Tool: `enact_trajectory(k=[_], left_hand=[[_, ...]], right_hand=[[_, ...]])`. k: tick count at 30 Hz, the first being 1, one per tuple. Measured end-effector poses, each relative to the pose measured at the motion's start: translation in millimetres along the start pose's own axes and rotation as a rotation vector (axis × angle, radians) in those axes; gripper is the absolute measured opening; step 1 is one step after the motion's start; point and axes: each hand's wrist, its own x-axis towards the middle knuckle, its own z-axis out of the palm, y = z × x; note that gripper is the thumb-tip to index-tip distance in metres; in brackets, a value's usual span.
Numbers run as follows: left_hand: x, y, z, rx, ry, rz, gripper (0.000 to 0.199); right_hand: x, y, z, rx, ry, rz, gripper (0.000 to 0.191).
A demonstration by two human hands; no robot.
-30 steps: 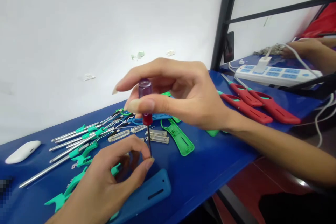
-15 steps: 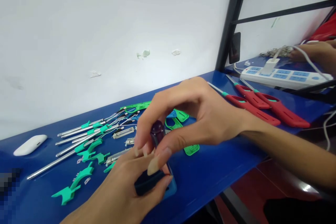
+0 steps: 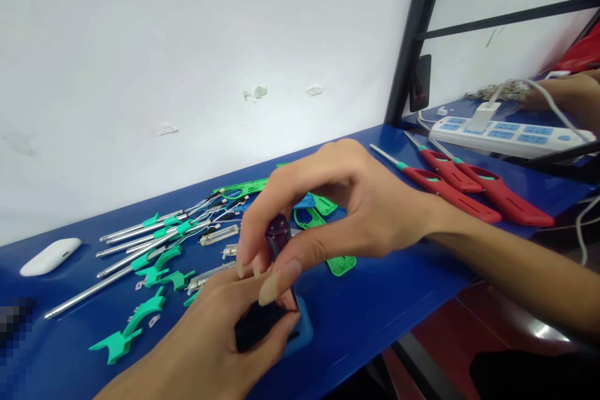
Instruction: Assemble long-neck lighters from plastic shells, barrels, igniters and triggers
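Note:
My right hand arches over the work with its fingers and thumb pinched around the dark purple handle of a screwdriver. The shaft points down, its tip close to my left thumb. Below it, my left hand is closed on a blue plastic part, keeping it low at the table. Most of that part is hidden by my fingers, and a dark area shows between thumb and palm. Just behind my hands lie green plastic shell halves and clear tubes.
Metal rods with green collars and wires lie on the blue table at left, near green triggers and a white case. Red long-necked lighters lie at right. Beyond the frame post are a power strip and another person's arm.
Both hands hold nearly the same pose, with the screwdriver still upright in my right fingers. The view has shifted slightly, and more of the blue part's rim shows beside my left thumb.

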Motion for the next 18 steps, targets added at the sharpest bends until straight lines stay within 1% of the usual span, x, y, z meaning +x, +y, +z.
enact_trajectory(k=[3,6,8,9,11,12,14,16,18], left_hand=[[-0.8,-2.7,-1.9,-0.01,-0.063,-0.021,0.02],[-6.8,-10.2,-3.1,0.029,-0.109,0.024,0.019],[-13.6,-16.0,-2.7,0.063,-0.122,0.058,0.019],[-17.2,-18.4,-2.0,0.082,-0.126,0.048,0.023],[-23.9,-21.8,0.1,0.131,-0.112,-0.02,0.035],[-26.7,-22.9,1.4,0.157,-0.105,-0.052,0.039],[-30.9,-24.8,4.4,0.188,-0.106,-0.084,0.04],[-33.8,-27.1,7.2,0.184,-0.104,-0.075,0.035],[-35.4,-28.7,9.3,0.162,-0.117,-0.06,0.032]], right_hand=[[-0.1,-3.9,1.4,-0.001,-0.007,-0.008,0.049],[-2.9,-6.1,-1.2,0.004,-0.019,-0.016,0.05],[-5.4,-7.1,-4.4,0.012,-0.042,0.005,0.039],[-6.6,-7.5,-6.0,0.019,-0.058,0.032,0.032],[-8.5,-8.2,-8.7,0.043,-0.074,0.084,0.022],[-9.2,-8.4,-9.7,0.058,-0.069,0.099,0.021],[-9.8,-8.7,-10.9,0.074,-0.058,0.112,0.021],[-8.9,-8.9,-10.9,0.058,-0.055,0.11,0.023],[-6.0,-8.9,-9.5,0.026,-0.048,0.073,0.023]])
